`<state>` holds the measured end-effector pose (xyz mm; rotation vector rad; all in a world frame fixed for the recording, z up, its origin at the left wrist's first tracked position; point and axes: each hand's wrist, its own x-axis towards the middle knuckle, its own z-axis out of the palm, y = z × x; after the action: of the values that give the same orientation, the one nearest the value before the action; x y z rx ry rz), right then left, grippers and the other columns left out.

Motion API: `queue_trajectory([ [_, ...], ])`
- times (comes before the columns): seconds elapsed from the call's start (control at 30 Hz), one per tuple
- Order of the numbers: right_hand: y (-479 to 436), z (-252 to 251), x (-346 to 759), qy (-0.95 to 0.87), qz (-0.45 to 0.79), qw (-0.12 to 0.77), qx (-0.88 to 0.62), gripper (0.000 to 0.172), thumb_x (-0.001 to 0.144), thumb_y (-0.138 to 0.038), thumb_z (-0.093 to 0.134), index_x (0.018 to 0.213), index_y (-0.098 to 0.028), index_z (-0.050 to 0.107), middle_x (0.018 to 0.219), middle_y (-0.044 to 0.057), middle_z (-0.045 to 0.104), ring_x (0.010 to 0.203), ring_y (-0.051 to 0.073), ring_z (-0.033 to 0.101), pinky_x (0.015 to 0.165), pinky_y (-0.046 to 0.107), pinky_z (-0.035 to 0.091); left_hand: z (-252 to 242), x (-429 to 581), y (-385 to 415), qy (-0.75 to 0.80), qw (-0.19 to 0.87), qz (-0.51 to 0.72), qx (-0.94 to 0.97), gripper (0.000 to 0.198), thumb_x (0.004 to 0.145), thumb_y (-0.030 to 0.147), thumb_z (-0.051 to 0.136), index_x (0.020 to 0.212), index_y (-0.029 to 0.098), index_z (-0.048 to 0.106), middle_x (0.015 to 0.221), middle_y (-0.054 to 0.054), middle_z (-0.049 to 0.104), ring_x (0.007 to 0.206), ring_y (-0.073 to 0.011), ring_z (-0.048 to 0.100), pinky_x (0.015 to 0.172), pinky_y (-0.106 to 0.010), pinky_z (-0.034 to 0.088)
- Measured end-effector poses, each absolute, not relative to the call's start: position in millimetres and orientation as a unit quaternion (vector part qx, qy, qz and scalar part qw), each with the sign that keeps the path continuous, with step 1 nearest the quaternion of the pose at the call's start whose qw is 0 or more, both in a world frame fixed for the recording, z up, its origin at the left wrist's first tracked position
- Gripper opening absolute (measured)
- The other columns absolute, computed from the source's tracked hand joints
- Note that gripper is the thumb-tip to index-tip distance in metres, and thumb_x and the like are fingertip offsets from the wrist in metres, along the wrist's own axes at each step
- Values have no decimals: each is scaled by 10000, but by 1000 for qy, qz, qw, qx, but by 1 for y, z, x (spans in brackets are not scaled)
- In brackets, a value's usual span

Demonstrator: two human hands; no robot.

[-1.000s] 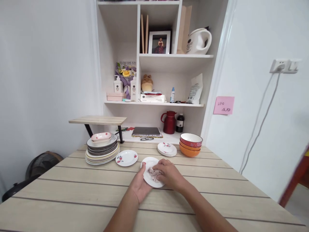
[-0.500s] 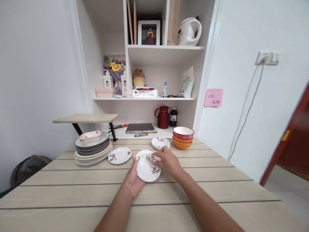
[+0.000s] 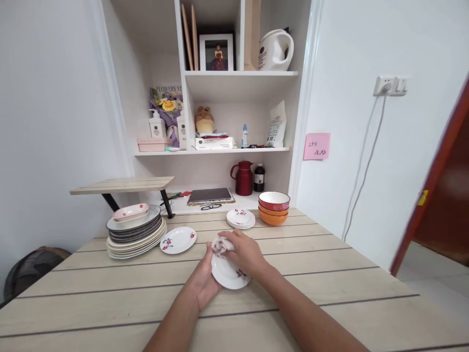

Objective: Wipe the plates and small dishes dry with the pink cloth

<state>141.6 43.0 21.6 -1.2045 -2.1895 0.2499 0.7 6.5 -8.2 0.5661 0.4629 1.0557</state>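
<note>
A white plate with red flowers [image 3: 229, 275] is tilted above the table, its left edge gripped by my left hand [image 3: 205, 281]. Bunched in my right hand [image 3: 246, 252] is a pale cloth [image 3: 221, 246], pressed on the plate's far rim. The right hand covers part of the plate. To the left lies a similar flowered plate [image 3: 178, 240] on its own. Behind my right hand sits a short stack of small flowered plates [image 3: 241, 218].
Stacked orange and red bowls [image 3: 274, 209] stand at the back right. A tall pile of plates [image 3: 135, 238], topped by a pink-spotted dish [image 3: 131, 211], is at left near a small wooden stand [image 3: 122, 185]. Glasses [image 3: 211, 207] and a red jug [image 3: 244, 178] are farther back.
My right hand has moved the cloth from the plate's middle right to its far left rim. The view has shifted slightly to the right.
</note>
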Motion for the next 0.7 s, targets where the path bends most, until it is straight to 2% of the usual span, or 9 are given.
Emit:
queue_trajectory([
  [0.13, 52, 24, 152, -774, 64, 304, -551, 271, 845, -401, 538, 1078, -274, 598, 986, 27, 589, 786, 165, 545, 612, 243, 284, -9, 1, 6, 204, 801, 491, 274, 612, 873, 553, 443, 1336, 156, 487, 1258, -137, 617, 1223, -267, 527, 1074, -420, 325],
  [0.23, 54, 26, 157, -748, 49, 306, -586, 239, 850, -435, 528, 978, -260, 628, 981, 31, 542, 731, 144, 521, 573, 239, 247, -11, 0, 6, 196, 801, 490, 283, 627, 873, 555, 438, 1351, 151, 472, 1280, -142, 601, 1258, -266, 493, 1090, -421, 307],
  [0.37, 52, 24, 155, -735, 59, 342, -582, 232, 854, -390, 536, 1028, -306, 665, 962, 31, 490, 741, 142, 520, 595, 237, 288, -12, -1, 6, 190, 804, 477, 299, 638, 874, 563, 428, 1369, 162, 450, 1312, -143, 574, 1287, -271, 460, 1099, -439, 288],
  [0.47, 50, 19, 147, -753, 96, 367, -538, 332, 830, -248, 552, 1118, -380, 651, 955, 14, 481, 762, 138, 536, 645, 237, 342, -16, -1, 8, 184, 807, 469, 308, 641, 874, 578, 409, 1382, 187, 432, 1337, -137, 554, 1293, -269, 452, 1100, -450, 282],
  [0.57, 48, 12, 138, -776, 136, 385, -481, 460, 773, -124, 555, 1121, -407, 659, 987, 4, 486, 803, 131, 551, 700, 237, 382, -18, -1, 9, 169, 806, 474, 311, 672, 862, 612, 389, 1393, 201, 412, 1348, -142, 543, 1291, -269, 455, 1096, -455, 284],
  [0.7, 42, 10, 130, -820, 173, 383, -387, 452, 753, -107, 565, 1077, -395, 692, 978, 3, 491, 833, 132, 546, 737, 242, 410, -18, -1, 8, 158, 809, 483, 295, 724, 827, 668, 376, 1391, 216, 405, 1322, -148, 565, 1267, -269, 482, 1084, -457, 300],
])
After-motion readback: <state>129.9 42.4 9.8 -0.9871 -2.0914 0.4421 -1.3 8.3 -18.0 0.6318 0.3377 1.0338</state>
